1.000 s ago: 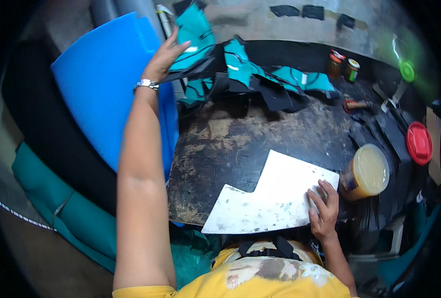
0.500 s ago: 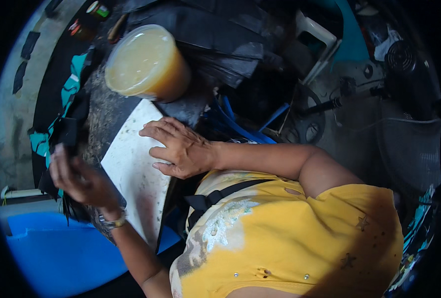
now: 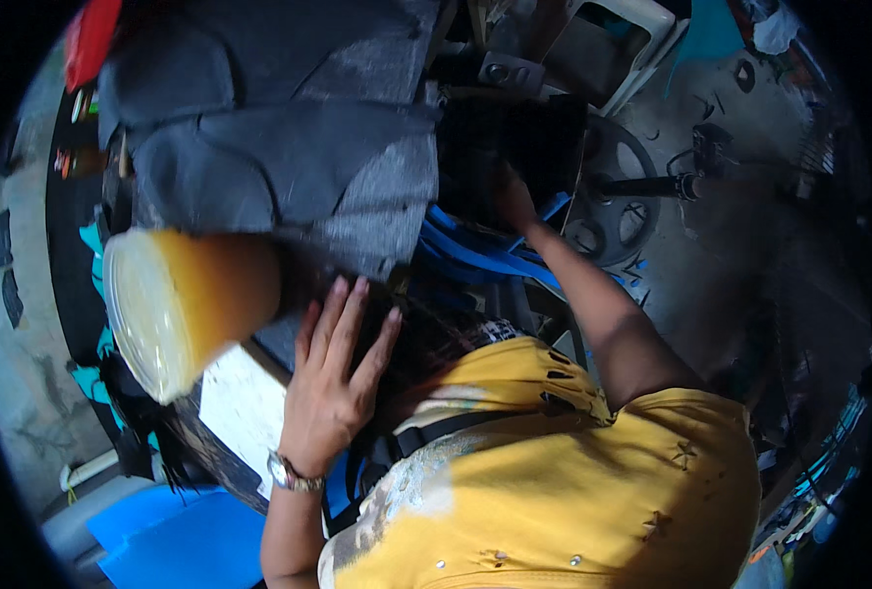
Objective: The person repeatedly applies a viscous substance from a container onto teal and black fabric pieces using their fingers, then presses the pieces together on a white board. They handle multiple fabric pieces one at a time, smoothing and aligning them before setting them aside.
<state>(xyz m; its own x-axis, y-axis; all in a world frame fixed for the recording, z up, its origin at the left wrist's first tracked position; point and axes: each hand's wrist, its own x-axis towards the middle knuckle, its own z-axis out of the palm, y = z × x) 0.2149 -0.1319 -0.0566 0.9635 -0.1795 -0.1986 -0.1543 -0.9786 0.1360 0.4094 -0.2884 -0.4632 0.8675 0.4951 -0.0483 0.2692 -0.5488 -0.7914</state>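
Two hands apart: left hand (image 3: pixel 333 393) flat, fingers spread, by grey felt (image 3: pixel 289 157); right hand (image 3: pixel 512 196) blurred, grip unclear.

This was a small, cluttered craft workshop. Cut dark grey fabric pieces (image 3: pixel 289 147) lay stacked on a worn tabletop (image 3: pixel 215 452), beside a jar of amber glue (image 3: pixel 186 309), teal offcuts (image 3: pixel 92 240) and blue straps (image 3: pixel 475 250).

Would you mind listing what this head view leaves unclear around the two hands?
- Right hand: fingers lost in shadow against the black stack; grip unclear.
- Left hand: flat on dark material; what lies under the palm is hidden.
- White sheet: mostly covered by the amber jar.
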